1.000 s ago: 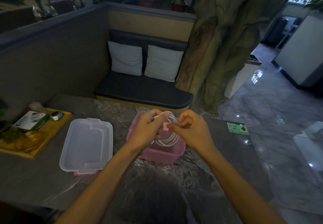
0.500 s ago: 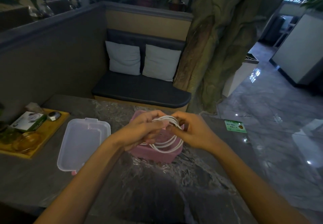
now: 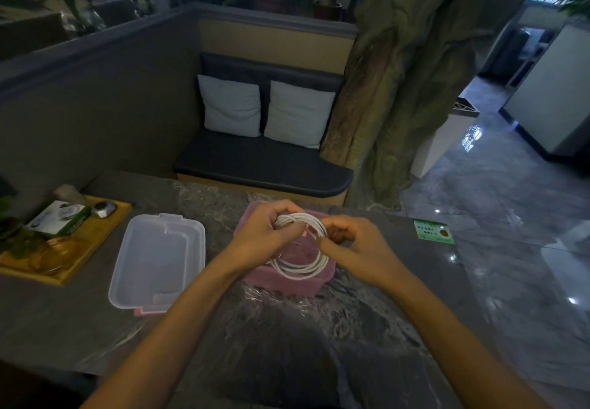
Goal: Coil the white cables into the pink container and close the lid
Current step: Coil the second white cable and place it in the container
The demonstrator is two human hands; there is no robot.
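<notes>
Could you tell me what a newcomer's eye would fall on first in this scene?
Probably the white cable coil, bright in the dim scene, held by the left hand and right hand over the open pink container at the table's centre. Next, the clear lid lying to its left.

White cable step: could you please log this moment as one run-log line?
phase: coiling | left hand + right hand: hold white cable coil over pink container | lid: off, left of container

Both forearms are extended forward and angled inward — the hands are brought close together. The left hand (image 3: 260, 234) is curled, its fingers closed in a grip. The right hand (image 3: 357, 242) is pinched shut — knuckles raised
</notes>
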